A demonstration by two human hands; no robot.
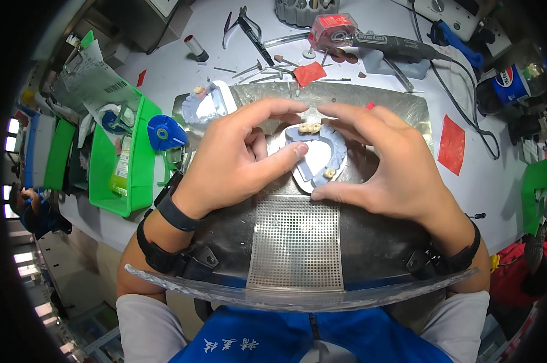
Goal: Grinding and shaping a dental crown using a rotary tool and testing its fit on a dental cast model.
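Note:
A grey-blue dental model [337, 140] on a white base lies in front of me on the metal work plate, between my two hands. Tooth-coloured crowns [309, 127] sit on its far part, and another crown [329, 173] sits toward its near right end. My left hand [240, 154] holds it from the left, thumb pressed on its inner side and index finger reaching past its far edge. From the right, my right hand [391, 160] curves round it, thumb at the near edge. Its other fingertips are partly hidden. A second dental model [195, 110] stands beyond my left hand.
A perforated metal panel [296, 242] lies nearest me, behind a clear shield edge [297, 296]. To the left is a green bin [141, 163] with a blue round tool [167, 132]. Farther off lie burs [264, 75], a corded handpiece [394, 45], red sheets [452, 144] and a bottle [509, 88].

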